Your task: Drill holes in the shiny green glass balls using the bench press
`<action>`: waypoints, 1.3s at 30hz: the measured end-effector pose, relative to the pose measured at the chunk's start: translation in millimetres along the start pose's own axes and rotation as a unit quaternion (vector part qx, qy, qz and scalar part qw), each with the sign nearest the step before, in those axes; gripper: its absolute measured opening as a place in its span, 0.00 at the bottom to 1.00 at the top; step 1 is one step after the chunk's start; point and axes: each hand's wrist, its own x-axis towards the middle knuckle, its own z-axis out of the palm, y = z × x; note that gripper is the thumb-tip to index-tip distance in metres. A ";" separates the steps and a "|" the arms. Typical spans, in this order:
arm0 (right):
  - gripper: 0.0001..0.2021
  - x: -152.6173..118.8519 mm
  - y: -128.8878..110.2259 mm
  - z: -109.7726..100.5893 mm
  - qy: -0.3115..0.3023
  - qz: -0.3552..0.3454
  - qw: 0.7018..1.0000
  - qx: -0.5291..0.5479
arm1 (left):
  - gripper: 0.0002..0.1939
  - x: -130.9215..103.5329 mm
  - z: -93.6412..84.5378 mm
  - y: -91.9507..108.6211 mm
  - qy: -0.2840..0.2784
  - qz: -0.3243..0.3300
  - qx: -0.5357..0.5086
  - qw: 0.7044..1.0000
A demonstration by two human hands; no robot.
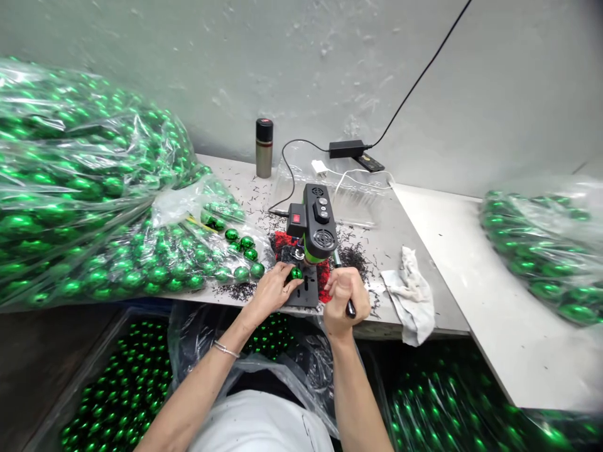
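The fingers of my left hand (pixel 273 289) pinch one shiny green ball (pixel 296 273) — it is over the base plate (pixel 304 297) of the black machine (pixel 320 216), which stands on the desk (pixel 411 221). My right hand (pixel 347 295) is closed around the lever handle (pixel 350 309) — to its right lies a white cloth (pixel 411 301).

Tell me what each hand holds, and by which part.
The left hand pinches a shiny green ball by its sides; the right hand grips a metal lever by its black-tipped end.

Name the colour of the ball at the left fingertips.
The ball is shiny green; see head view.
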 end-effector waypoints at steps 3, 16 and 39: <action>0.16 -2.1 1.5 0.0 0.000 -0.002 1.000 -0.005 | 0.17 -8.0 6.9 -1.5 0.038 0.036 -0.016 0.998; 0.16 -6.4 5.6 -1.6 -0.004 -0.037 0.999 -0.018 | 0.16 5.9 -4.8 3.0 -0.020 0.052 -0.020 0.998; 0.15 -7.2 5.3 -2.1 -0.004 -0.038 0.999 -0.017 | 0.15 8.7 -1.4 10.3 -0.044 -0.004 0.010 0.999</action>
